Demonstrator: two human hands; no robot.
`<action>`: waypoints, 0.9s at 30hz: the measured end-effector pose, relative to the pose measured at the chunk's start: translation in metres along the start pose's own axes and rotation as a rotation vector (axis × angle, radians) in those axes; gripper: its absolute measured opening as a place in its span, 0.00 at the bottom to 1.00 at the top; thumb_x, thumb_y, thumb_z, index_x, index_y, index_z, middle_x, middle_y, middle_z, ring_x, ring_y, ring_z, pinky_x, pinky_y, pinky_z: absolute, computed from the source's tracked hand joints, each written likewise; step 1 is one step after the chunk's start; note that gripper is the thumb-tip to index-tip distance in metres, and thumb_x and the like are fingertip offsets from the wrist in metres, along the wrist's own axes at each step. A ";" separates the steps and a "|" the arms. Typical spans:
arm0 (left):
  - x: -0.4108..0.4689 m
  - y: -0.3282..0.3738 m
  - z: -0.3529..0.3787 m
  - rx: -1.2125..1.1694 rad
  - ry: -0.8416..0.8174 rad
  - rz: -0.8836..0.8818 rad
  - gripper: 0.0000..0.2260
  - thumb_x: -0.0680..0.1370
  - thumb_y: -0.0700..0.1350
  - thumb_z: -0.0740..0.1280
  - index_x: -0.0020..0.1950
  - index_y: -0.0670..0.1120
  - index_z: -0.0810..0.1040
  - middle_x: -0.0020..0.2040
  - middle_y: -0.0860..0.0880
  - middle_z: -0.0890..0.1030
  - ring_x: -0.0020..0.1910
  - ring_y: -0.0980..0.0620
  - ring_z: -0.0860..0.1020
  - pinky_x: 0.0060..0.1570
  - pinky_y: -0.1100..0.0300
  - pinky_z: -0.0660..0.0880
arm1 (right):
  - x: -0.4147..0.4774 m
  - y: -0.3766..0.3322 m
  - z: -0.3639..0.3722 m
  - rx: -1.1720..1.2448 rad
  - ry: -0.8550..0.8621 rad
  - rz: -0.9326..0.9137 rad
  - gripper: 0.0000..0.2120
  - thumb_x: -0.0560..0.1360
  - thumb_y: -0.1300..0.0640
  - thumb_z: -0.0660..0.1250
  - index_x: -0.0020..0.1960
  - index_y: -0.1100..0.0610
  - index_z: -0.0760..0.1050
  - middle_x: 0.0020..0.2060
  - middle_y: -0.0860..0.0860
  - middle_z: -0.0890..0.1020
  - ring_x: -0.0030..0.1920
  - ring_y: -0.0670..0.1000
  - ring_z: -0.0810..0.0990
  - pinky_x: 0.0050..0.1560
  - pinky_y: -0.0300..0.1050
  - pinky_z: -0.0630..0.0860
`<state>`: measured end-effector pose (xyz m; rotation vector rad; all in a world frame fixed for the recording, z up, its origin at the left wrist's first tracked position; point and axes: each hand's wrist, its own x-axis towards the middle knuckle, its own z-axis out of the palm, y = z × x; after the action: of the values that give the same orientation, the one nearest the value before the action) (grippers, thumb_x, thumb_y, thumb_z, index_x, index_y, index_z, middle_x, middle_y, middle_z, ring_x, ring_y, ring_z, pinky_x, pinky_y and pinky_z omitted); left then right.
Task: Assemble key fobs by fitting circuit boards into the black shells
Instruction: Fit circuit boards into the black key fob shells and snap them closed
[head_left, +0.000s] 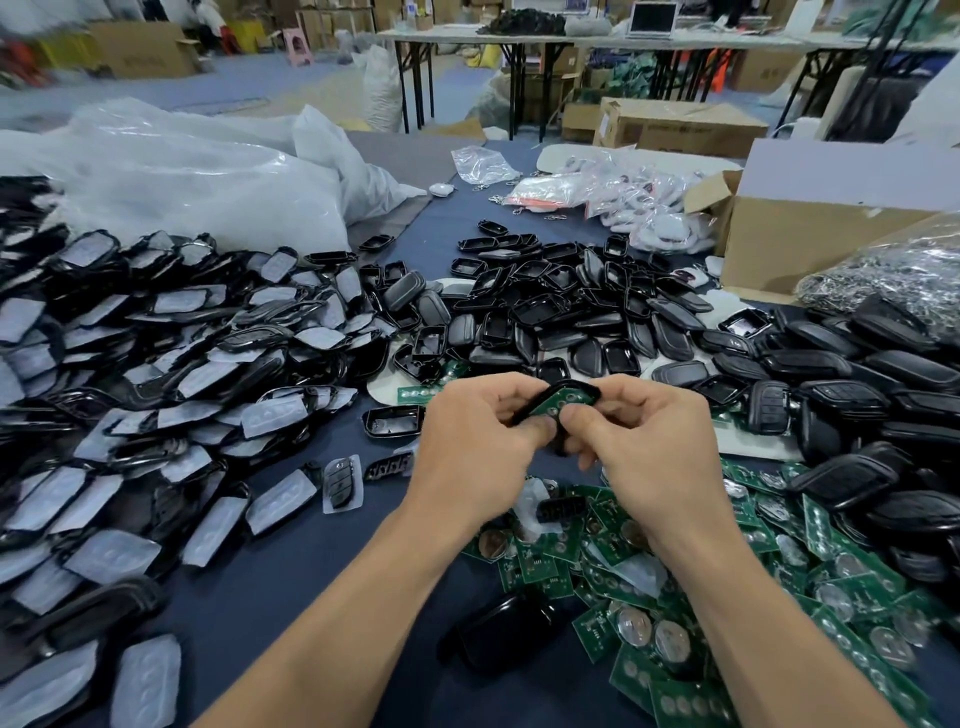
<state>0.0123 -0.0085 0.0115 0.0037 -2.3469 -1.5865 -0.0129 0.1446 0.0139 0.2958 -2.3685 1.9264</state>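
Note:
Both my hands meet above the middle of the table around one black shell (558, 387) with a green circuit board (563, 401) lying in it. My left hand (478, 431) grips the shell's left side, its thumb on the lower edge. My right hand (649, 441) pinches the right side, its thumb tip pressing on the board. Most of the shell is hidden by my fingers. A heap of loose green circuit boards (727, 597) lies under my right forearm. Empty black shells (545, 306) are piled just beyond my hands.
Shell halves with white rubber pads (156, 374) cover the left of the table. Closed black fobs (857, 405) are stacked on the right. One empty shell (392, 420) lies left of my hands. Plastic bags (208, 176) and a cardboard box (810, 234) stand at the back.

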 end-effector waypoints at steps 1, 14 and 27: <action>0.001 0.001 -0.002 -0.013 0.062 -0.023 0.18 0.74 0.36 0.76 0.43 0.63 0.86 0.41 0.63 0.86 0.42 0.62 0.85 0.46 0.66 0.81 | -0.001 0.000 0.001 -0.009 0.004 0.008 0.11 0.74 0.63 0.75 0.41 0.48 0.85 0.31 0.50 0.85 0.29 0.50 0.83 0.33 0.43 0.79; 0.031 -0.016 -0.094 -0.805 0.823 -0.239 0.13 0.80 0.26 0.61 0.58 0.42 0.71 0.43 0.42 0.81 0.33 0.51 0.82 0.39 0.59 0.82 | 0.017 -0.044 0.102 -0.679 -0.376 -0.246 0.09 0.78 0.57 0.67 0.52 0.50 0.85 0.46 0.52 0.86 0.50 0.53 0.82 0.51 0.49 0.81; 0.030 -0.022 -0.069 -0.647 0.635 -0.295 0.21 0.75 0.24 0.54 0.52 0.49 0.72 0.38 0.48 0.75 0.29 0.52 0.72 0.25 0.62 0.68 | 0.012 -0.024 0.064 -0.007 -0.213 0.093 0.10 0.78 0.63 0.67 0.49 0.51 0.85 0.39 0.48 0.88 0.29 0.45 0.78 0.34 0.41 0.77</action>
<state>-0.0027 -0.0849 0.0224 0.6311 -1.3424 -2.0301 -0.0156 0.0759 0.0255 0.4179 -2.5635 2.0186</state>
